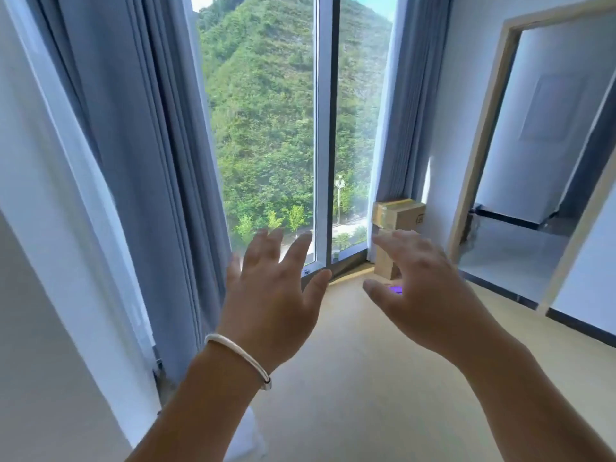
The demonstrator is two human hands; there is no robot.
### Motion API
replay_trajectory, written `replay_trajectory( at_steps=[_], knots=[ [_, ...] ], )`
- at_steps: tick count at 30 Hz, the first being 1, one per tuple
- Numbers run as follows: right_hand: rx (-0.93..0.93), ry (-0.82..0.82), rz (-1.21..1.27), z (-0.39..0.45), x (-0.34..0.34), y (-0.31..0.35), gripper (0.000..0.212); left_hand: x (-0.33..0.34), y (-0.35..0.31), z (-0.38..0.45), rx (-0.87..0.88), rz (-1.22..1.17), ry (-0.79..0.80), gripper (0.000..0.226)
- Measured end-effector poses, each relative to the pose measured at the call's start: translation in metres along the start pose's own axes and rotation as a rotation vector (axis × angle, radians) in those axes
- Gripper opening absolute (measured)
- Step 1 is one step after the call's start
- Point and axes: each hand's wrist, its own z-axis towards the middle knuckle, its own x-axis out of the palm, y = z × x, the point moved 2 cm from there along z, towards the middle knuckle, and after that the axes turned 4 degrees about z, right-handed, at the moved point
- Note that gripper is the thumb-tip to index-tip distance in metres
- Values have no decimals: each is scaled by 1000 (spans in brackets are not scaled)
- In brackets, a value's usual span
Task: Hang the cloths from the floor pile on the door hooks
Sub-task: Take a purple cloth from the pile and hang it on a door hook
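Low in the frame, I see both forearms reaching up from the bottom edge, backs of the hands toward me. My left hand (270, 295) sits at lower centre with its fingers spread and nearly straight, pointing up toward the glass, holding nothing; a silver bangle (238, 358) rings its wrist. My right hand (420, 288) is just right of centre, well apart from the left, fingers spread and slightly bent, pointing up and left, also holding nothing. Beneath them lies pale yellow floor (366, 378). I cannot see the cloths, the pile or any door hooks from this view, so I cannot tell which way they lie. Beyond the right fingers, cardboard boxes (400, 215) are stacked in the corner. Grey curtains (140, 161) flank a tall window (320, 128) at upper centre, green hillside behind. An open doorway (533, 161) fills the right side.
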Motion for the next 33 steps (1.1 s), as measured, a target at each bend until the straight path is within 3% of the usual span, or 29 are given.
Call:
replay_trajectory(
  at_steps=[10, 18, 33],
  knots=[
    [247, -148, -88, -31, -76, -160, 58, 73, -166, 50, 282, -67, 103, 59],
    [382, -248, -163, -64, -123, -244, 56, 117, -277, 70, 468, -129, 121, 57],
    [683, -253, -381, -52, -136, -364, 57, 219, -376, 159, 777, -188, 227, 65]
  ],
)
